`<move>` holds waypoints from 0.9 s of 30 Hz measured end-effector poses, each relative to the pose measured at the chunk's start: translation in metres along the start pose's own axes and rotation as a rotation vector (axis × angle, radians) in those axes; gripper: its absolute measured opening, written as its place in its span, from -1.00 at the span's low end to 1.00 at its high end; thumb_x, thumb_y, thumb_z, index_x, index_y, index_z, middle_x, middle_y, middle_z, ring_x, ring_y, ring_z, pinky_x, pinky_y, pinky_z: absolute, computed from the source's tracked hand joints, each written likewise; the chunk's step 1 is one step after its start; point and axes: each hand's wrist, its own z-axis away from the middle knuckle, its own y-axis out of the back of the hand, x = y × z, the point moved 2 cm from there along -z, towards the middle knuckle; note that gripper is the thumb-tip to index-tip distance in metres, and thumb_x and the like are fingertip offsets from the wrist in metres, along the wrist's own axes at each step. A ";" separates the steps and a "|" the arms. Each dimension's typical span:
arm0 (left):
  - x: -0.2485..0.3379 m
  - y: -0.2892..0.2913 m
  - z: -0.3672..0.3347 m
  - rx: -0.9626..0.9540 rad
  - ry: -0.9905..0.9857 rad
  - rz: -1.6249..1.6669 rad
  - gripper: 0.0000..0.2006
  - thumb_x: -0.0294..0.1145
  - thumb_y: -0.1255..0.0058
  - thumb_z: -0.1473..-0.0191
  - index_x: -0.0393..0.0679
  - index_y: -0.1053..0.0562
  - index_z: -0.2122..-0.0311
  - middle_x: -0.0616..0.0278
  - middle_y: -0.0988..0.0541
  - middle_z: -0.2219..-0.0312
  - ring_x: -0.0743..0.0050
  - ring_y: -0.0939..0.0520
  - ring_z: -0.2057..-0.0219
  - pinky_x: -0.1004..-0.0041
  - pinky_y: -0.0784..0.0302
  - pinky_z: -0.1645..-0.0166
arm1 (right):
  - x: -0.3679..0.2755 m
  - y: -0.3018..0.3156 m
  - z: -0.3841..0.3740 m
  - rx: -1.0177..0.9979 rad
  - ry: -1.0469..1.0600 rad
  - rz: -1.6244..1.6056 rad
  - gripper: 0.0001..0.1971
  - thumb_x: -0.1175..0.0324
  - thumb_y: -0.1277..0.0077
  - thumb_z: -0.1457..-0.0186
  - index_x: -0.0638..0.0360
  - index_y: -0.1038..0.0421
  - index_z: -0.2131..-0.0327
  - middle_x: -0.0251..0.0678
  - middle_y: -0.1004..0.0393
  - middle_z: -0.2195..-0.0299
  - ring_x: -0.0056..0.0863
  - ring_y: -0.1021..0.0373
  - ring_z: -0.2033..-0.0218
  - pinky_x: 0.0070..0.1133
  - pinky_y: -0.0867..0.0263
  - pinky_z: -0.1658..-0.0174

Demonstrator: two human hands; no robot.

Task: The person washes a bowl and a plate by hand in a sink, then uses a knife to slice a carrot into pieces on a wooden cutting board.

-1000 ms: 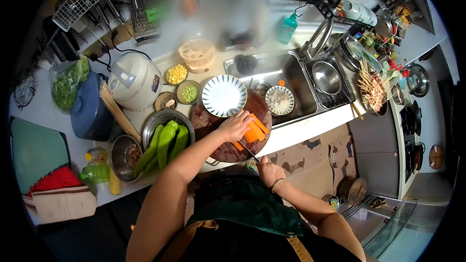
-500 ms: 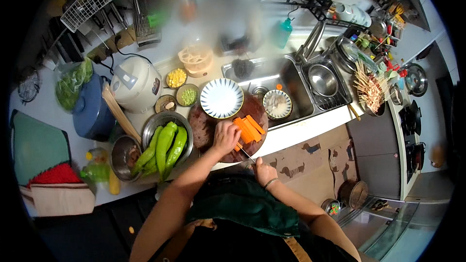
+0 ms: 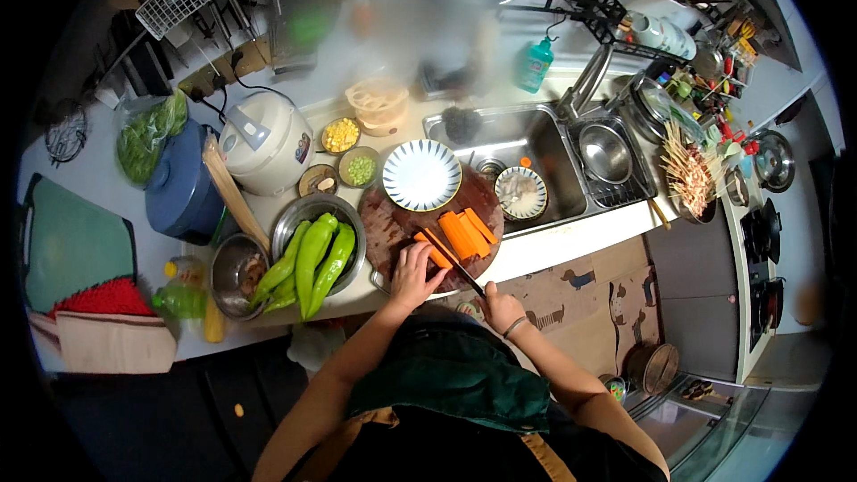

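- From my remote feed: right hand (image 3: 502,309) closed round the handle of a kitchen knife (image 3: 457,261), blade slanting up and leftward over the board.
- Left hand (image 3: 412,277) at the board's near edge, fingertips against a separate carrot piece (image 3: 438,256) just left of the blade; I cannot tell whether it grips or only steadies it.
- Carrots: that piece and a cluster of thick carrot strips (image 3: 462,235) right of the blade, all lying on the round dark cutting board (image 3: 382,230).
- White plate with a striped rim (image 3: 421,176) sits at the board's far edge.
- Left of the board on the table (image 3: 571,235), I log long green peppers (image 3: 311,254) in a steel bowl (image 3: 359,245).
- Striped bowl (image 3: 541,206) of pale pieces near the board's right side, by the sink (image 3: 561,180).
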 end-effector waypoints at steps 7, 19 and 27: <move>0.004 0.002 -0.001 -0.036 0.000 -0.020 -0.46 -0.15 -0.22 0.06 -0.23 -0.36 0.02 0.07 -0.36 0.03 -0.06 -0.35 0.01 0.16 -0.39 -0.03 | 0.022 0.006 0.001 0.079 0.072 -0.010 -0.73 0.16 0.14 -0.23 0.19 -0.19 0.28 0.00 -0.48 0.60 -0.04 -0.47 0.58 -0.24 -0.35 0.55; -0.004 -0.003 -0.002 -0.009 -0.072 -0.025 -0.53 -0.17 -0.28 0.12 -0.09 -0.45 0.09 0.12 -0.35 0.08 -0.07 -0.39 0.12 0.11 -0.42 0.07 | 0.044 0.027 -0.007 -0.200 -0.241 -0.927 -0.68 0.13 0.06 -0.25 0.14 -0.25 0.46 -0.45 -0.22 0.76 -0.65 -0.17 0.79 -0.60 -0.12 0.70; -0.006 -0.002 -0.010 -0.061 -0.025 0.021 -0.49 -0.15 -0.28 0.11 -0.12 -0.41 0.06 0.12 -0.35 0.09 -0.03 -0.39 0.10 0.14 -0.37 0.02 | 0.036 0.031 -0.002 0.119 0.010 -0.497 -0.69 0.14 0.04 -0.20 0.21 -0.26 0.39 0.05 -0.36 0.67 0.05 -0.33 0.65 -0.22 -0.26 0.53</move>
